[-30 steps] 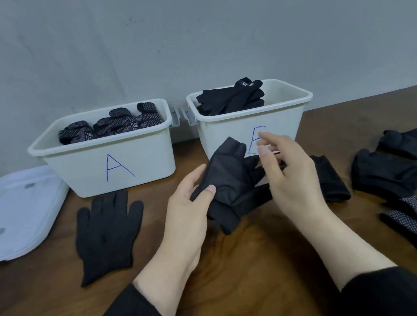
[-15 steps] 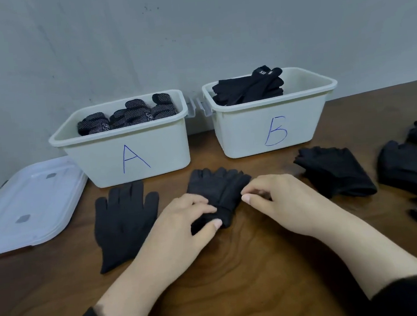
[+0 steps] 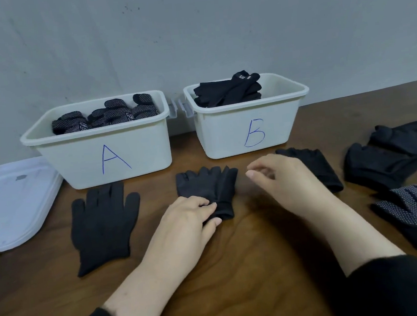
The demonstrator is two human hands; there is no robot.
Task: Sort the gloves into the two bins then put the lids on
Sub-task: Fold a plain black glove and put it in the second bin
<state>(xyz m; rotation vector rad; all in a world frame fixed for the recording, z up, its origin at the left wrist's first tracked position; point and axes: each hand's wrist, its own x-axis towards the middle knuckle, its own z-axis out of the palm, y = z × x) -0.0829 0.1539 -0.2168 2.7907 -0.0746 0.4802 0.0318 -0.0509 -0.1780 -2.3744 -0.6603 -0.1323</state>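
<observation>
A: What is hard to make out from the head camera?

B: The lids (image 3: 12, 200) at the far left are cut off by the frame edge, so only part of the white stack shows. The pile of dark gloves (image 3: 389, 159) at the right runs out of the picture too, and so does the dotted glove (image 3: 416, 212) nearer the person. The cuff of the middle glove (image 3: 209, 190) is hidden under the left hand (image 3: 188, 222).

A: And the hands?

B: The left hand pinches that middle glove at its cuff, thumb under and fingers on top, while the glove lies flat on the table (image 3: 248, 255). The right hand (image 3: 282, 179) hovers above the table with loosely curled fingers and grasps nothing; it covers part of a folded glove (image 3: 316, 166) behind it.

A: Where are the bins?

B: Bin A (image 3: 106, 151) stands at the back left, filled with dotted gloves; bin B (image 3: 247, 126) stands beside it, holding plain black ones. Both are without lids. A flat glove (image 3: 105, 225) lies in front of bin A.

A: What differs from half a second before?

B: The right hand has let go of the middle glove and lifted away to the right. The left hand keeps its grip on the cuff.
</observation>
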